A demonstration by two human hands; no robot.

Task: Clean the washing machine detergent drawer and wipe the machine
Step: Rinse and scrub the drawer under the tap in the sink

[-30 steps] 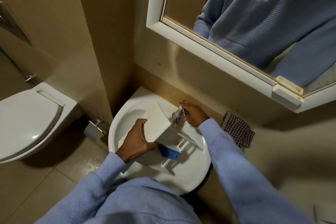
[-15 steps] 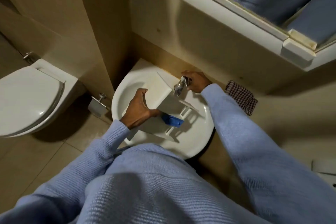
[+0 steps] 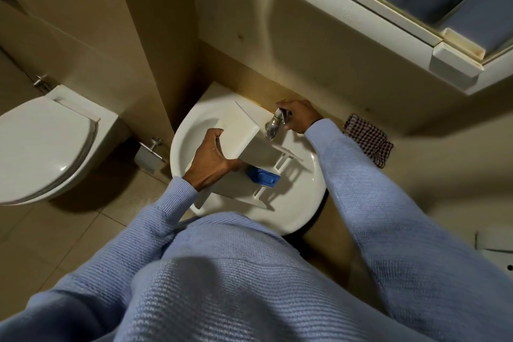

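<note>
I hold the detergent drawer in the sink, under the tap.

My left hand is curled round the front-panel end of the white detergent drawer, thumb on one side and fingers wrapped over the other, and holds it tilted inside the round white sink. The drawer's body runs down across the basin, and its blue insert faces the near rim. My right hand reaches to the back of the sink, with its fingers closed on the handle of the chrome tap; the spout sits just beside the drawer's upper corner. I cannot tell whether water is running. A checked cloth lies on the surface to the right of the sink, and a toilet with its lid down stands to the left.
</note>
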